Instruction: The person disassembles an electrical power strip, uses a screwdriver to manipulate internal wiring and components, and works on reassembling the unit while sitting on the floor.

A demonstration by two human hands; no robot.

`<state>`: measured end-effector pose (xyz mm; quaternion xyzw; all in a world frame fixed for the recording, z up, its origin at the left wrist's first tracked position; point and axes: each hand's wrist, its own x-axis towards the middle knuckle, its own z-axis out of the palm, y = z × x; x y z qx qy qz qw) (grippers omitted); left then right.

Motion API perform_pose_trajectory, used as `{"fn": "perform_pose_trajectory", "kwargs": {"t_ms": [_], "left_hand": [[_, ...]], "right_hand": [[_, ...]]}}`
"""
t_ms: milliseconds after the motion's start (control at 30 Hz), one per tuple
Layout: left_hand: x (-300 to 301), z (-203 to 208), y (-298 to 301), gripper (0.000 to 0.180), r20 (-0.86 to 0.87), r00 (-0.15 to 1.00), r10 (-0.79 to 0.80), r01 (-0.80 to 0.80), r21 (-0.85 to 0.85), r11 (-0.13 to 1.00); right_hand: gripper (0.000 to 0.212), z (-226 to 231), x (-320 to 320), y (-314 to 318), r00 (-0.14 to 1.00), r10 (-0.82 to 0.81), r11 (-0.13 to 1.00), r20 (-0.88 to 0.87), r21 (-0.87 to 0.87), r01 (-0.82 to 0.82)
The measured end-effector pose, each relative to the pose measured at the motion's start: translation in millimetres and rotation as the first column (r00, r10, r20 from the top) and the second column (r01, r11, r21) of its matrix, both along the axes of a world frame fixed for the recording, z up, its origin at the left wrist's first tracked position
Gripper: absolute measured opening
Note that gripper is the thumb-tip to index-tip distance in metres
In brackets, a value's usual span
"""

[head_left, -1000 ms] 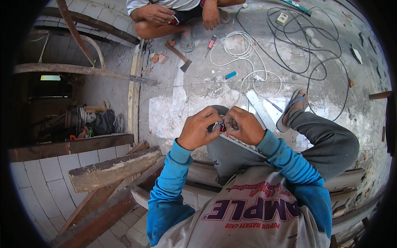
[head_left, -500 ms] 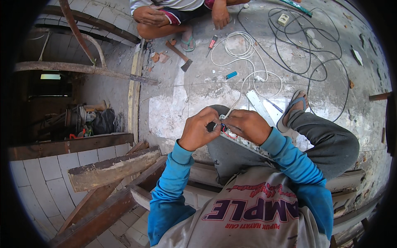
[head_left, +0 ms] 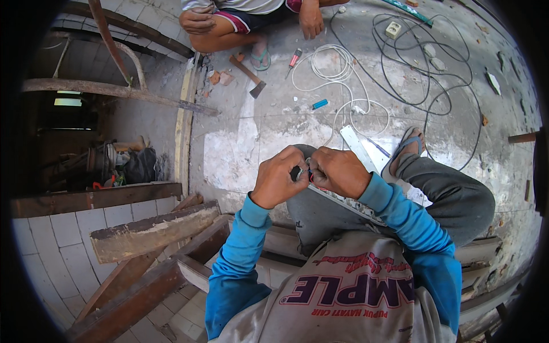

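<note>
My left hand [head_left: 279, 178] and my right hand [head_left: 341, 171] meet over my thigh, fingertips almost touching. Each is closed in a pinch on thin wires [head_left: 309, 167], of which only a small bit shows between the fingers. Under my right hand a long, narrow power strip body [head_left: 350, 204] lies slanted across my lap, its inner side up. A little red wire shows at its near-hand end. The white cable [head_left: 333, 127] runs from the loose coil on the floor toward my hands; its end is hidden behind them.
On the floor lie a long white cover strip [head_left: 355, 146], a pen-like blue screwdriver [head_left: 379, 147], a blue lighter-like piece [head_left: 320, 104], a red-handled screwdriver [head_left: 294, 58], a hatchet [head_left: 249, 77] and black cable [head_left: 443, 86] with a socket [head_left: 393, 30]. A person [head_left: 229, 26] squats opposite. Timber beams [head_left: 154, 231] stand left.
My right hand has drawn in toward my left, its fingers now bunched against the left fingertips. The white cable has swung left near my hands. The other person's hand has shifted slightly.
</note>
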<state>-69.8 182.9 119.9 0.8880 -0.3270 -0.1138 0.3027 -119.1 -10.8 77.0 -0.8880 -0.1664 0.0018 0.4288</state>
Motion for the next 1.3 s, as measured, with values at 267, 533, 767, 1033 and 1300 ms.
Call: {"fn": "perform_pose_trajectory", "kwargs": {"t_ms": [267,533,767,1033,1300], "left_hand": [[0.6,-1.1,-3.6,0.016,0.035,0.999,-0.01,0.01,0.001,1.0],[0.8,-2.8,-1.6,0.017,0.017,1.0,0.005,-0.004,-0.022,1.0],[0.7,-2.8,-0.2,0.017,0.016,1.0,-0.017,0.017,-0.027,0.999],[0.3,3.1,-2.7,0.017,0.025,0.999,-0.046,0.045,0.01,0.999],[5.8,10.3,-9.0,0.015,0.251,0.933,-0.257,0.229,0.133,0.964]], "right_hand": [[0.019,-7.2,-15.2,1.2,0.954,-0.129,0.924,-0.27,0.317,0.214],[0.02,-4.1,-11.6,-11.2,0.997,-0.009,0.94,-0.082,0.338,0.037],[0.016,-9.8,-7.6,-10.5,1.0,0.01,0.978,0.017,0.209,-0.013],[0.017,-4.2,-4.1,-3.6,0.989,-0.005,0.983,-0.151,0.182,0.033],[0.017,-13.1,-10.0,2.7,0.996,-0.076,0.974,-0.048,0.21,0.084]]}}
